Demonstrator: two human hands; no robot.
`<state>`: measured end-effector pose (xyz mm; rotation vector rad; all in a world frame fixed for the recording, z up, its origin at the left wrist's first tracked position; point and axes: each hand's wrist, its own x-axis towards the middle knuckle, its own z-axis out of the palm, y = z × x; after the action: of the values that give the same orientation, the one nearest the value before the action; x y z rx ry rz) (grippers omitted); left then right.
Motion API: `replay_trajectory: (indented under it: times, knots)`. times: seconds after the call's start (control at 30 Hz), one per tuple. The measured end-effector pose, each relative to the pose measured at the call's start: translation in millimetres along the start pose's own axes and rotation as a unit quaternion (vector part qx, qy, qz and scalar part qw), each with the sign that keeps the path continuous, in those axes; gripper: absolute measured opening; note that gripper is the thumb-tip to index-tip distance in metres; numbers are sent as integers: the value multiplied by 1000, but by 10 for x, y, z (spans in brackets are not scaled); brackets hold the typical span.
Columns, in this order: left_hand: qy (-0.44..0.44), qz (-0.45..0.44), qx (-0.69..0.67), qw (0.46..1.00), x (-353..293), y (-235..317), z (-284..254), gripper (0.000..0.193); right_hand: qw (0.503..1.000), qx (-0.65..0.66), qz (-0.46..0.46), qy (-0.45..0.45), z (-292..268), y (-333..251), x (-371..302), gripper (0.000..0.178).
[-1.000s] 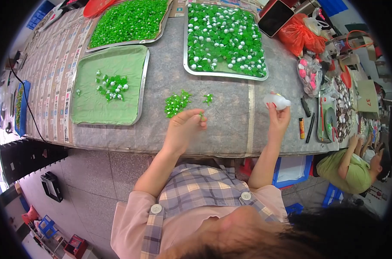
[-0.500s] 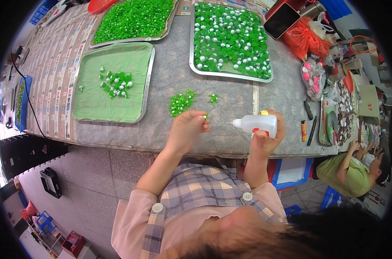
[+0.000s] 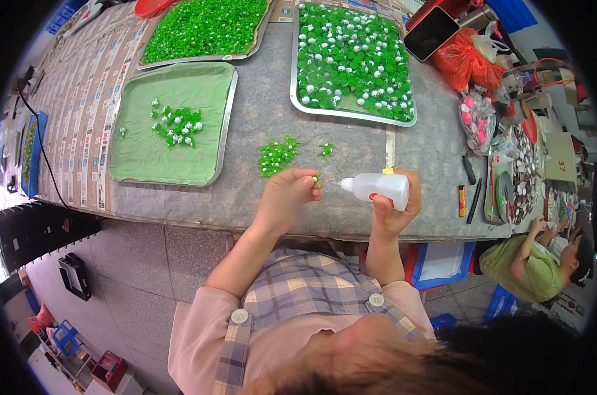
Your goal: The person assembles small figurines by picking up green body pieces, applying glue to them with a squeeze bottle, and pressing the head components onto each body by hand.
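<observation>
Between the thumb and fingertips of my left hand is a small green plastic piece, partly hidden by the fingers. My right hand is wrapped round a translucent white squeeze bottle, tipped on its side. The bottle's nozzle points left toward the green piece, with a short gap between them. Just beyond my left hand, a loose pile of green pieces with white dots lies on the grey table cover. A small separate clump of green pieces sits to its right.
At the left, a green-lined tray holds several green-and-white pieces. Behind stand a tray full of green pieces and a tray of green pieces with white balls. An orange lighter and black pen lie right. A co-worker sits far right.
My right hand has brought the bottle left, and its nozzle is closer to the green piece. The left hand has barely moved and keeps its pinch.
</observation>
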<state>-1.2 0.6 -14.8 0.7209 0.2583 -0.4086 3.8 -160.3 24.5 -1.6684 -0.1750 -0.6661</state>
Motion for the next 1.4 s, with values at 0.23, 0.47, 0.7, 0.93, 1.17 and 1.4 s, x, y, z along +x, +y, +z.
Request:
replay_trajectory:
  times: [0.23, 0.47, 0.7, 0.93, 1.17, 1.4]
  knots:
    - [-1, 0, -4, 1000, 3, 1, -2, 15, 1000, -3, 10, -9, 27, -23, 9, 42]
    - [-6, -2, -10, 1000, -1, -17, -6, 15, 999, 28, 6, 22, -1, -6, -8, 41]
    - [-2, -3, -8, 1000, 1, -21, -11, 15, 1000, 7, 8, 19, -4, 34, -13, 41]
    - [-7, 0, -6, 1000, 9, -5, -5, 13, 999, 18, 6, 27, -23, 23, -8, 43]
    - [13, 64, 47, 997, 2, -21, -6, 14, 998, 44, 44, 32, -41, 38, -56, 43]
    - [22, 61, 47, 997, -6, -13, 1, 14, 998, 38, 41, 26, -16, 34, -55, 41]
